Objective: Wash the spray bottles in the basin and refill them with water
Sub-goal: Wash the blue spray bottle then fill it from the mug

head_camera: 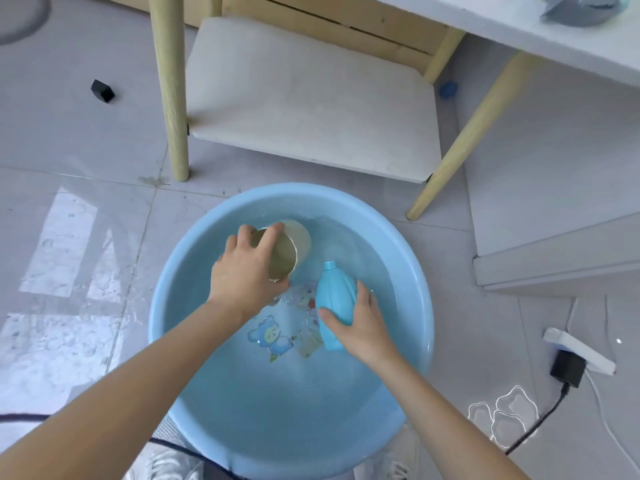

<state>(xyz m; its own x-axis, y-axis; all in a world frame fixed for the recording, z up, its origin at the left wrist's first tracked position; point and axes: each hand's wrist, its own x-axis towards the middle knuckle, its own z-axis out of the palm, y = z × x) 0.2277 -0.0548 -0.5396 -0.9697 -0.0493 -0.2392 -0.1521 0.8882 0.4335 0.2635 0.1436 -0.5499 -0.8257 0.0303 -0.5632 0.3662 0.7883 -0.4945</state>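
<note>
head: left hand (247, 275) grips container (294, 244), right hand (362, 329) bottle (334, 292).

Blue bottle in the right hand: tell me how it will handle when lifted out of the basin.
The blue bottle is probably slippery: it sits in the water of the basin, and its plastic looks smooth. It likely feels stiff, since the right hand grips it without denting it. Its neck has no cap, so any water inside may spill if tilted.
</note>
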